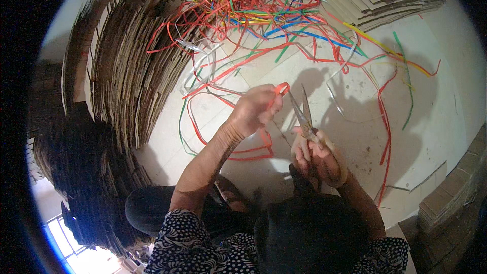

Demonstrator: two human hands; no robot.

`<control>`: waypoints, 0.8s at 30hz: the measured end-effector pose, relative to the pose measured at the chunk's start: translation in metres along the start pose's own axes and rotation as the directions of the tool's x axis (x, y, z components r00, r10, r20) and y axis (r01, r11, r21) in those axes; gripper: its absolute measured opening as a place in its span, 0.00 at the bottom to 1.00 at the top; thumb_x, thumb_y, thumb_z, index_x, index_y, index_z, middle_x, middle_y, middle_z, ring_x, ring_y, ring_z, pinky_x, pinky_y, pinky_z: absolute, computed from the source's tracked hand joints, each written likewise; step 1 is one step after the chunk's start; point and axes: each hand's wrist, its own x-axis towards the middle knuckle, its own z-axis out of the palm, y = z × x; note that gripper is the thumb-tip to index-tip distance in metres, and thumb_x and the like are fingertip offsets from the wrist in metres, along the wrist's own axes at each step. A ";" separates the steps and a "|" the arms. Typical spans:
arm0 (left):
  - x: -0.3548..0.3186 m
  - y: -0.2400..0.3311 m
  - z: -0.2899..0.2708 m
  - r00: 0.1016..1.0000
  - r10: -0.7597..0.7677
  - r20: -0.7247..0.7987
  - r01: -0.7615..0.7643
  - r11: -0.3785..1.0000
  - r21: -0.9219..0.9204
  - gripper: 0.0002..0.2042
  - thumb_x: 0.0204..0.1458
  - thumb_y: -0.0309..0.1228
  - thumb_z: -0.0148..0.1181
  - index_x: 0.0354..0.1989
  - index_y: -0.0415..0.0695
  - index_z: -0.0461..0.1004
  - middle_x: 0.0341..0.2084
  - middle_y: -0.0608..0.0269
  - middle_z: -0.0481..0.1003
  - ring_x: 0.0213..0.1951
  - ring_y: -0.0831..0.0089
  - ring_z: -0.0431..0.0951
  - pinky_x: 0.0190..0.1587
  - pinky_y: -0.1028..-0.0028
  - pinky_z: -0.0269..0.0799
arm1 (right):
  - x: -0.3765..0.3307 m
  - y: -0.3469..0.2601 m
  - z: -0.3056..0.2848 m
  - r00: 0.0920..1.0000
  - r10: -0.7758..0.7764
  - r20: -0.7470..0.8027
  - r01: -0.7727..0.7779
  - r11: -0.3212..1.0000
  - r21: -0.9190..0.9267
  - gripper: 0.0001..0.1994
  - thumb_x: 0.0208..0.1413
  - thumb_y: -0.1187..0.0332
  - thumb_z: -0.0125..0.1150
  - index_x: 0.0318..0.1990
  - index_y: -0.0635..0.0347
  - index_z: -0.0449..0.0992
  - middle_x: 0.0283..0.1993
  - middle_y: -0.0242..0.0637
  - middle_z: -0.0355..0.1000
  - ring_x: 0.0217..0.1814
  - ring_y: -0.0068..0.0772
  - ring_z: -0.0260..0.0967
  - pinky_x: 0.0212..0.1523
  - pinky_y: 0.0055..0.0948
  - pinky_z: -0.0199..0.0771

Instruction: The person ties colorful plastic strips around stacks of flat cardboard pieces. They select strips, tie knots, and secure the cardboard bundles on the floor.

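Your left hand (253,109) is pinching a folded red plastic strap (280,90), while your right hand (317,157) is gripping open scissors (303,114) just beside it.

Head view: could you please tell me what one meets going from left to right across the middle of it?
Stacked cardboard sheets → left hand pinching an orange strap → scissors → right hand → red strap on the floor.

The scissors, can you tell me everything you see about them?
The scissors look like metal, with two long thin grey blades standing open in a narrow V and pointing up, away from the person. The right hand grips the handles, which are mostly hidden inside it. The blade tips sit right beside a folded red strap pinched in the left hand, above the pale floor.
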 end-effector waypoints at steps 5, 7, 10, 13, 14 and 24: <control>0.002 -0.011 -0.002 0.996 -0.043 0.084 0.034 0.994 0.106 0.06 0.50 0.30 0.46 0.28 0.41 0.67 0.18 0.67 0.66 0.14 0.84 0.54 0.16 0.83 0.48 | 0.013 0.016 0.006 0.994 -0.100 0.042 0.093 0.986 0.138 0.24 0.62 0.55 0.40 0.58 0.64 0.56 0.30 0.31 0.64 0.23 0.24 0.60 0.27 0.26 0.66; 0.002 -0.022 0.004 0.999 -0.039 0.036 0.034 0.992 0.122 0.06 0.50 0.30 0.47 0.28 0.41 0.67 0.18 0.68 0.66 0.15 0.83 0.56 0.17 0.82 0.50 | 0.024 0.038 0.006 0.998 -0.013 0.064 -0.028 0.805 0.592 0.25 0.62 0.55 0.40 0.60 0.63 0.53 0.28 0.31 0.63 0.22 0.23 0.59 0.23 0.25 0.65; 0.001 -0.042 0.007 1.000 -0.018 0.006 0.017 0.990 0.139 0.07 0.50 0.33 0.48 0.28 0.42 0.67 0.18 0.69 0.66 0.16 0.82 0.58 0.19 0.83 0.52 | 0.018 0.015 0.016 0.989 0.147 0.028 -0.132 0.764 0.631 0.27 0.61 0.53 0.41 0.61 0.61 0.50 0.24 0.31 0.60 0.19 0.22 0.57 0.16 0.22 0.59; 0.001 -0.060 0.023 0.997 0.057 0.043 -0.064 0.981 0.184 0.11 0.51 0.38 0.49 0.28 0.42 0.66 0.19 0.69 0.66 0.18 0.83 0.58 0.21 0.83 0.53 | 0.020 0.020 0.034 0.970 0.154 -0.187 0.091 0.484 0.870 0.23 0.61 0.52 0.40 0.55 0.60 0.55 0.21 0.30 0.58 0.16 0.22 0.54 0.14 0.22 0.55; 0.003 -0.063 0.029 0.994 0.089 0.062 -0.099 0.975 0.201 0.13 0.52 0.40 0.50 0.28 0.41 0.66 0.19 0.70 0.66 0.18 0.83 0.58 0.22 0.83 0.53 | 0.016 0.024 0.030 0.965 0.145 -0.218 0.120 0.493 0.862 0.22 0.61 0.51 0.40 0.53 0.59 0.56 0.21 0.30 0.58 0.15 0.21 0.53 0.14 0.22 0.54; -0.021 -0.118 0.004 0.889 -0.291 0.353 -0.140 0.561 0.816 0.11 0.55 0.32 0.49 0.39 0.38 0.70 0.29 0.57 0.71 0.33 0.68 0.71 0.38 0.69 0.66 | -0.033 -0.014 -0.021 0.724 0.153 -0.672 0.284 0.822 0.493 0.20 0.60 0.49 0.38 0.29 0.55 0.65 0.09 0.28 0.54 0.09 0.22 0.50 0.09 0.23 0.52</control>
